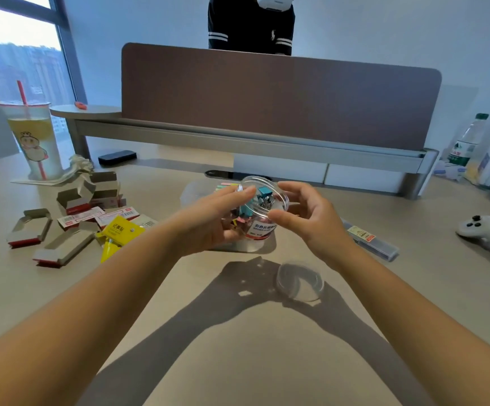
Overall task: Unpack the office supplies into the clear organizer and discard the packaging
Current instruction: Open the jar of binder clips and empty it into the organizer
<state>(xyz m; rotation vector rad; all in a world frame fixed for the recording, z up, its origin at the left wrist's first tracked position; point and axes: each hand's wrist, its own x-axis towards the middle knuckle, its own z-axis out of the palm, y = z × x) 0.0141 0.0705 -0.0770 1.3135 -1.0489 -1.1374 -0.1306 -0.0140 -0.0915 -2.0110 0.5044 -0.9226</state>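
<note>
Head view: left hand (217,218) grips the open clip jar (263,212), right hand (302,215) steadying its rim, lid (300,282) below. Next, likely tip the clips (263,194) into the organizer (191,191) behind.

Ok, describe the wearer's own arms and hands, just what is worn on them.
Both arms are bare from the picture's bottom edge up to the hands: no sleeves show. The left hand and the right hand wear no gloves, and no rings, watch or bracelets are visible. No markings or cables appear on either forearm.
</note>
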